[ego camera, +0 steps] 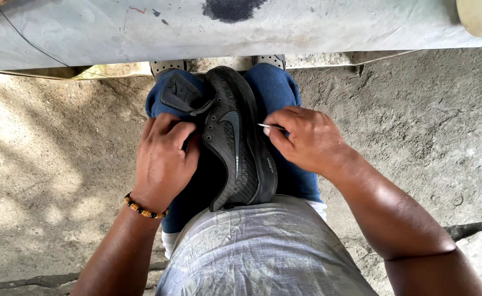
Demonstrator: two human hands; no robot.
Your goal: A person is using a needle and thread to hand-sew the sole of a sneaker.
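A black sports shoe [235, 140] lies on its side across my lap, toe toward my body, wedged between my knees in blue trousers [276, 87]. My left hand [164, 156] grips the shoe's upper near the tongue and opening. A beaded bracelet [142, 207] circles that wrist. My right hand [306, 140] pinches a thin metal needle [267, 126] whose tip points at the sole edge of the shoe.
A grey sheet-covered bench or table edge [197, 33] runs across the top, with a dark stain [231, 8] and a pale roll [479, 16] at its right end. Rough concrete ground [416, 137] surrounds me. My feet in patterned footwear [167, 66] show under the bench.
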